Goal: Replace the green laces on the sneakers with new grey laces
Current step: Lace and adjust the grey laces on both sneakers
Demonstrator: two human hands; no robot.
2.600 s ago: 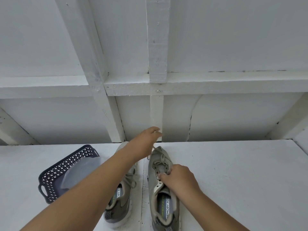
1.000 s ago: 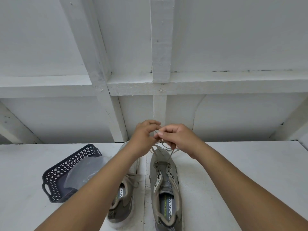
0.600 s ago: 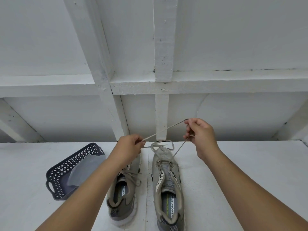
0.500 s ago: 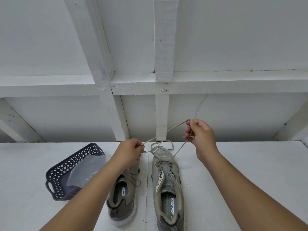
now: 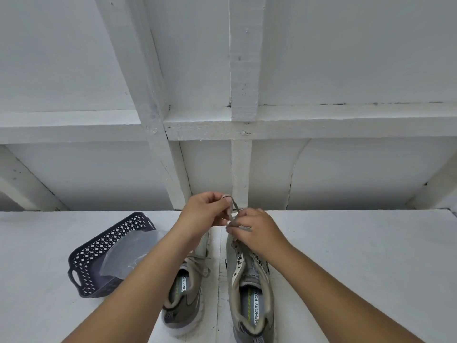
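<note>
On the white counter point(image 5: 346, 256), both hands work a lace above the toe of the right-hand grey-green mesh sneaker point(image 5: 249, 288).

The left hand point(image 5: 205, 214) pinches a loop of the thin greyish-green flat lace point(image 5: 233, 214), and the right hand point(image 5: 257, 231) pinches the same lace just beside it, each grip closed on the lace. To do this well, the person should probably keep the lace flat and gather it evenly, without snagging an eyelet. The left-hand grey-green sneaker point(image 5: 185, 293) is laced. The insoles read "MEMORY FOAM", partly cut off. A dark perforated plastic basket point(image 5: 99, 256) holds a clear plastic bag point(image 5: 128, 256); its contents cannot be made out.
</note>
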